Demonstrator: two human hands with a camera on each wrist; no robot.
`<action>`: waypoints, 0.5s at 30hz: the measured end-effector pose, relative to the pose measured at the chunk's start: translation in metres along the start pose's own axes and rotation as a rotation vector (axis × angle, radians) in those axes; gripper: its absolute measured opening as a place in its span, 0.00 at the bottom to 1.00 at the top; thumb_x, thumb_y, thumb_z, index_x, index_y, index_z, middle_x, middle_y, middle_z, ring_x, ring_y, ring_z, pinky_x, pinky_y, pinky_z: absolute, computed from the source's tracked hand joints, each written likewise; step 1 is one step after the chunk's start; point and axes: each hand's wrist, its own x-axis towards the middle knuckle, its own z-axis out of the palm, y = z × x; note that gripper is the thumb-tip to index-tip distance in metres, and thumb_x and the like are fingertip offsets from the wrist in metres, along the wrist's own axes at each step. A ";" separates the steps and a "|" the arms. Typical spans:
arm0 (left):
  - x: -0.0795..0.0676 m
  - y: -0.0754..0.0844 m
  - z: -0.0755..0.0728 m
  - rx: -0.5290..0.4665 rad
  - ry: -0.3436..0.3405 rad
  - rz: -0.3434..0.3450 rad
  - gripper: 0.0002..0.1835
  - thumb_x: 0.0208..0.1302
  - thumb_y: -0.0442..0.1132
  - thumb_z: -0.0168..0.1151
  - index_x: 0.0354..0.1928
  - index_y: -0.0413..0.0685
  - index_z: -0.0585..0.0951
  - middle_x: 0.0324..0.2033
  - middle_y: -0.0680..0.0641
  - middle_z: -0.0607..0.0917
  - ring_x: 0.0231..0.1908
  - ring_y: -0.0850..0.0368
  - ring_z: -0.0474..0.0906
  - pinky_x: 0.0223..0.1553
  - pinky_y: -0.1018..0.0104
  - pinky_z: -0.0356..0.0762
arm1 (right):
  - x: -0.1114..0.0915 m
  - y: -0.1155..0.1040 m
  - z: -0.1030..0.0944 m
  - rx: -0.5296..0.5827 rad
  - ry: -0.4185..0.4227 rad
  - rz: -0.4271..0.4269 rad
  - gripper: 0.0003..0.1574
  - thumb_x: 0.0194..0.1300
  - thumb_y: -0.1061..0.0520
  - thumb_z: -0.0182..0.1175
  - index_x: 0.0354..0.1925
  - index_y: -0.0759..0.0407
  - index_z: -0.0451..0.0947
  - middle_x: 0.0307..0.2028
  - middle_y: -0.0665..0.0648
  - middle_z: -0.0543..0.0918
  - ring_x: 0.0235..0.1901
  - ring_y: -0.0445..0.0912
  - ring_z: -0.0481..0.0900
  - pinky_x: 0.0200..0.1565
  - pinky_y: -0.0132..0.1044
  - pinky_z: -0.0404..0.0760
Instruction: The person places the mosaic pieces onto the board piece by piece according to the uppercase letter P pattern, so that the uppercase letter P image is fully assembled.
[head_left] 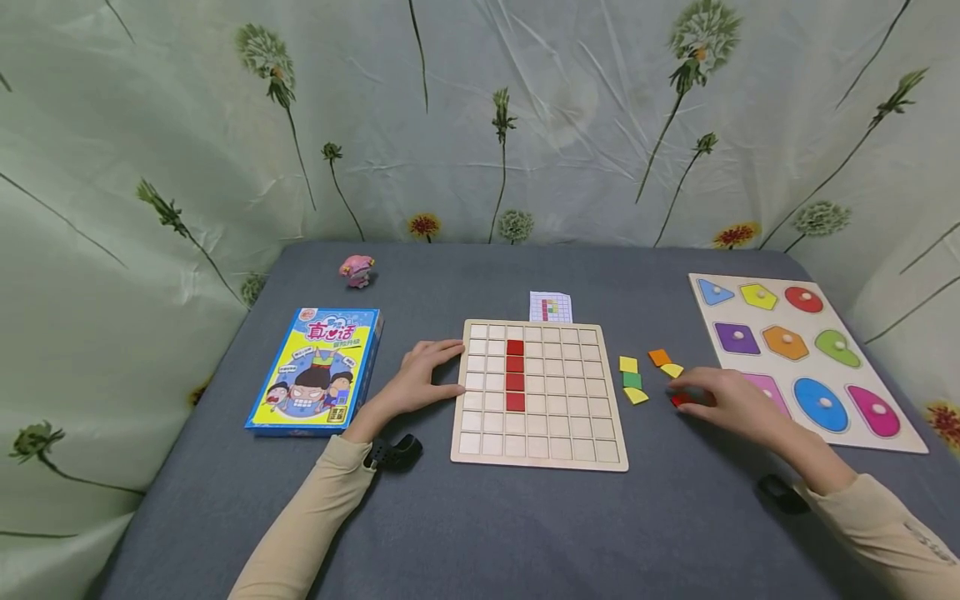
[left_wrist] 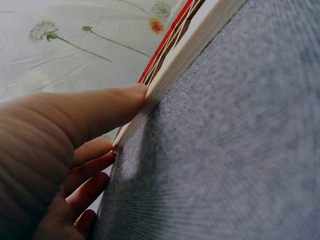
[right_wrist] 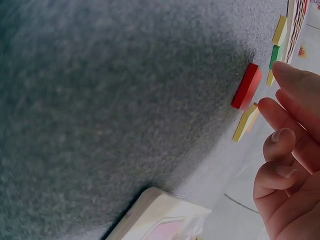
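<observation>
A wooden grid board [head_left: 540, 464] lies in the middle of the table, with several red square tiles [head_left: 515, 382] in one column. My left hand [head_left: 420, 375] rests at its left edge, thumb and fingertips against the wooden side [left_wrist: 160, 85] in the left wrist view. Over on the right, my right hand [head_left: 731, 400] hovers over a loose red piece [right_wrist: 246, 87], thumb and index finger apart with a gap to it. Close by lie an orange tile [head_left: 660, 357] and a yellow piece [head_left: 672, 370]. A yellow tile [head_left: 628, 364], a green tile [head_left: 632, 380] and a rounded yellow piece [head_left: 636, 396] line up beside the board.
Behind the board is a small card with a printed colored grid [head_left: 551, 307]. A blue and yellow box [head_left: 311, 375] stands left, a pink figurine [head_left: 357, 271] beyond it. A knobbed shape puzzle [head_left: 757, 317] lies at right. Flowered cloth [head_left: 450, 125] hangs behind the table.
</observation>
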 end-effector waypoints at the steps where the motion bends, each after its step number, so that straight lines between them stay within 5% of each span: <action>1: 0.000 0.000 0.000 0.002 -0.001 0.000 0.37 0.54 0.47 0.67 0.66 0.44 0.68 0.66 0.42 0.69 0.62 0.43 0.61 0.58 0.43 0.56 | 0.000 0.001 0.000 0.001 -0.001 0.001 0.20 0.44 0.62 0.72 0.40 0.62 0.83 0.34 0.55 0.85 0.26 0.34 0.68 0.26 0.25 0.68; 15: 0.000 0.000 0.000 0.004 0.000 -0.004 0.37 0.54 0.46 0.67 0.66 0.43 0.68 0.66 0.42 0.69 0.62 0.44 0.62 0.59 0.43 0.56 | -0.006 0.007 -0.003 -0.007 -0.110 0.075 0.23 0.46 0.62 0.71 0.44 0.60 0.82 0.39 0.56 0.85 0.33 0.39 0.75 0.33 0.28 0.76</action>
